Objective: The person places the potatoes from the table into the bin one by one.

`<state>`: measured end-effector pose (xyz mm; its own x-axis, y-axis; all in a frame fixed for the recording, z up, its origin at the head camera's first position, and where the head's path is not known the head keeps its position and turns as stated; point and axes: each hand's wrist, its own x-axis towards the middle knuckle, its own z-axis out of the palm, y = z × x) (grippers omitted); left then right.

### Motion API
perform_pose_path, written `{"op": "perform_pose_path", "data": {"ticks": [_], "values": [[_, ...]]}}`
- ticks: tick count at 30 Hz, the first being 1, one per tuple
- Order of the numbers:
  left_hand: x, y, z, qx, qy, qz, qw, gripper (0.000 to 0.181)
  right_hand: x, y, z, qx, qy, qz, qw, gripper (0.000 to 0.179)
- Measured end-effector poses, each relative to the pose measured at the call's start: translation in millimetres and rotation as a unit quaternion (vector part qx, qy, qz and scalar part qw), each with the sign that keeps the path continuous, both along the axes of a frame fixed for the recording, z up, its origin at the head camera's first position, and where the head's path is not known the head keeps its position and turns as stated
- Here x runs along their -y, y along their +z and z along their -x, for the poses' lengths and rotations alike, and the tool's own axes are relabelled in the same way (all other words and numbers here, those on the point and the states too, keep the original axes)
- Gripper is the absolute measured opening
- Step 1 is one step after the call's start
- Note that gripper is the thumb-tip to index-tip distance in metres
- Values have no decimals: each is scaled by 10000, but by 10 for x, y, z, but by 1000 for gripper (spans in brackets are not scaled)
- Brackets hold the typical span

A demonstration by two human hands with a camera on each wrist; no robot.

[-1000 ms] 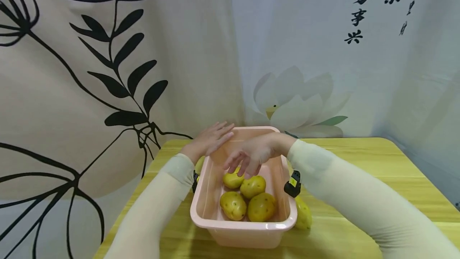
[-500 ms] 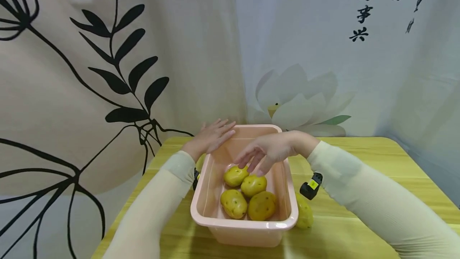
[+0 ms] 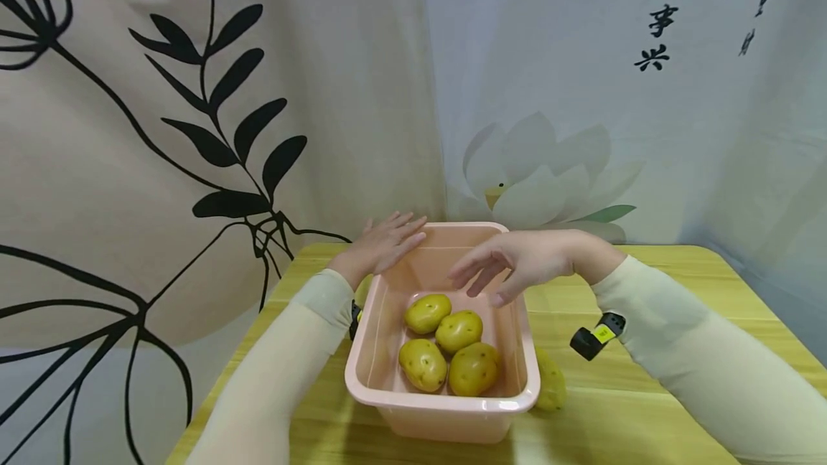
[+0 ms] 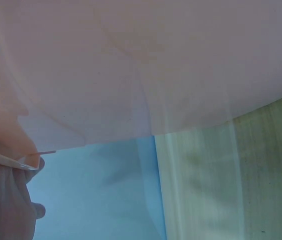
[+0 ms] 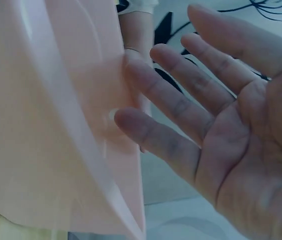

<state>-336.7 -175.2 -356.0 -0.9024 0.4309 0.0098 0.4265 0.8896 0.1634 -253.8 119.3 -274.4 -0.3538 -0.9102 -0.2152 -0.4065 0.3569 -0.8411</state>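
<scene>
A pink plastic tub [image 3: 442, 403] stands on the table, with several yellow potatoes [image 3: 423, 364] on its bottom, gathered mostly in the near half. My left hand [image 3: 377, 248] rests on the tub's far left rim, fingers extended; in the left wrist view part of that hand [image 4: 6, 205] lies by the rim, under the tub's wall [image 4: 121, 75]. Above the far right rim my right hand [image 3: 517, 264] hangs with fingers apart and slightly bent, holding nothing. The right wrist view shows its bare palm [image 5: 251, 145] beside the tub's side [image 5: 41, 140].
A yellow lumpy thing [image 3: 549, 379] lies on the wooden table [image 3: 633, 379] against the tub's right side, partly hidden. Another yellowish thing [image 3: 363, 291] peeks out behind the left wrist. A printed curtain [image 3: 362, 92] hangs behind the table.
My right hand has moved right, from over the potatoes to above the tub's right rim. The left hand stays on the rim, and the potatoes keep their places.
</scene>
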Motion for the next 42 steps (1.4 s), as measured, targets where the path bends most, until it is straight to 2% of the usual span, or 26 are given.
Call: {"op": "perform_pose_path", "data": {"ticks": [5,12,19,21,27,34,42], "values": [[10,0,2,-41,-33,46,10000,64,-203,35,-42,-35,-223,216,9995,59],[12,13,-4,-36,-104,64,9999,66,-553,-33,-135,-550,-560,748,9941,57],[9,61,19,-11,-189,69,9998,68,-773,-208,-199,-241,-707,1161,9904,55],[30,69,20,32,-228,-11,9997,68,-808,-249,-212,-206,-745,1181,9900,54],[76,112,4,45,-403,-613,9973,65,-927,-336,-251,-216,-927,1195,9883,54],[123,91,-98,132,37,130,9998,73,-1050,-479,-271,-291,-1158,1157,9861,50],[127,51,-160,-40,277,400,9988,68,-1112,-814,-262,-620,-1609,1134,9785,47]]}}
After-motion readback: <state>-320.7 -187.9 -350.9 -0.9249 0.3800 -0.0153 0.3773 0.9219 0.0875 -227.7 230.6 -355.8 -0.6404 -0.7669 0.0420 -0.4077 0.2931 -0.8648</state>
